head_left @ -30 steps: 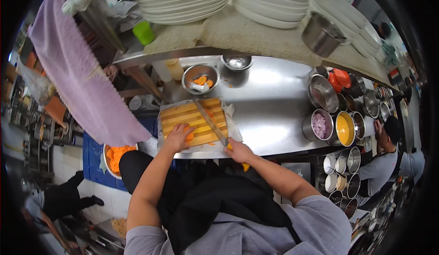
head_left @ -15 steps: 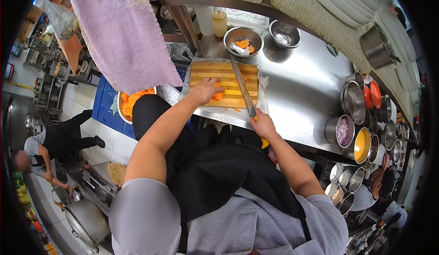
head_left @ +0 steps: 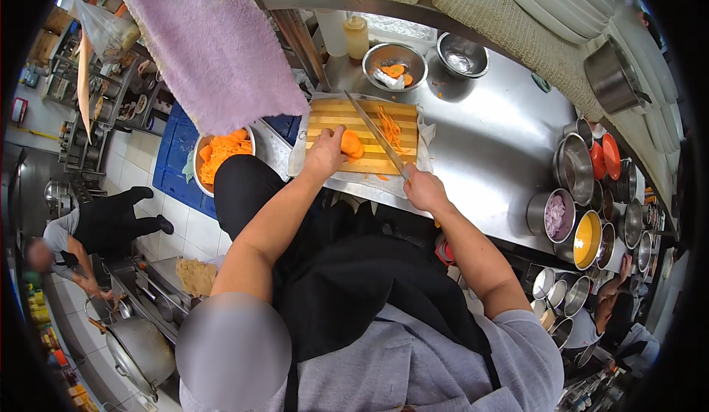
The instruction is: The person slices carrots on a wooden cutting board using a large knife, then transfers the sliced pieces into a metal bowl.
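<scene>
Carrot slices (head_left: 352,144) lie in an overlapping stack on a striped wooden cutting board (head_left: 325,110). My left hand (head_left: 325,155) grips their left side, with the fingers bent and the thumb at the near edge. In my right hand (head_left: 425,189) is the handle of a large kitchen knife (head_left: 377,133). Its long blade slants over the board toward the far left, between the slices and a small pile of carrot strips (head_left: 389,128). Most of the handle is hidden by my fingers. Beneath the board lies a pale cloth (head_left: 426,150).
A metal bowl (head_left: 420,79) with carrot pieces stands beyond the board, beside another metal bowl (head_left: 481,65). Shredded carrot fills a bowl (head_left: 253,146) at left, under a hanging pink towel (head_left: 214,50). Several pots (head_left: 538,211) crowd the right. A co-worker (head_left: 100,227) bends at far left.
The knife has swung so its tip points farther left, and the carrot strips now show right of the blade. My left hand has shifted slightly left, uncovering more of the slices.
</scene>
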The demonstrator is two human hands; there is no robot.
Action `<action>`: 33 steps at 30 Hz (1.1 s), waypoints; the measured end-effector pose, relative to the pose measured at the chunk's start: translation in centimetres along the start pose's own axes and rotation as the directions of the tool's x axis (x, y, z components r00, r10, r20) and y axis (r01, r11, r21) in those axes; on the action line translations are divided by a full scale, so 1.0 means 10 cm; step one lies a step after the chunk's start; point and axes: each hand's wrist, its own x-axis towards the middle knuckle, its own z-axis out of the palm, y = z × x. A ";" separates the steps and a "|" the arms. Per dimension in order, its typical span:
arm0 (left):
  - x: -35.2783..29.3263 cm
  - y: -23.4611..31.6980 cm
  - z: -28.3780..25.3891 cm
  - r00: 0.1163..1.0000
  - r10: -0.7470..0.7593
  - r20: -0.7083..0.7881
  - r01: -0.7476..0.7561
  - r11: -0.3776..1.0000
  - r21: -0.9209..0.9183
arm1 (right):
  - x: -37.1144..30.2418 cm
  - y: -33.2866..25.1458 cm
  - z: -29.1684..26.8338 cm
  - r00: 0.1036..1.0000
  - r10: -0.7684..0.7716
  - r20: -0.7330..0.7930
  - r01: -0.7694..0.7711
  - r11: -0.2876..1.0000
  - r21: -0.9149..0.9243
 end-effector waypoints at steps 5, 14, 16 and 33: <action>0.06 0.31 0.32 0.984 0.043 -0.176 -0.055 0.997 -0.063 | 0.12 -0.04 -0.02 0.999 -0.032 -0.026 0.031 0.999 -0.039; -0.01 0.27 0.26 0.974 0.076 -0.215 -0.101 0.989 -0.106 | -0.02 -0.08 0.05 0.998 -0.063 -0.027 0.063 0.998 0.017; -0.04 0.27 0.12 0.976 0.087 -0.201 -0.104 0.992 -0.072 | -0.01 -0.11 -0.05 0.998 -0.056 0.002 0.056 0.998 -0.031; 0.26 0.13 0.25 0.842 0.468 -0.269 -0.492 0.870 -0.029 | 0.34 -0.52 -0.55 0.988 -0.125 0.094 0.144 0.961 -0.238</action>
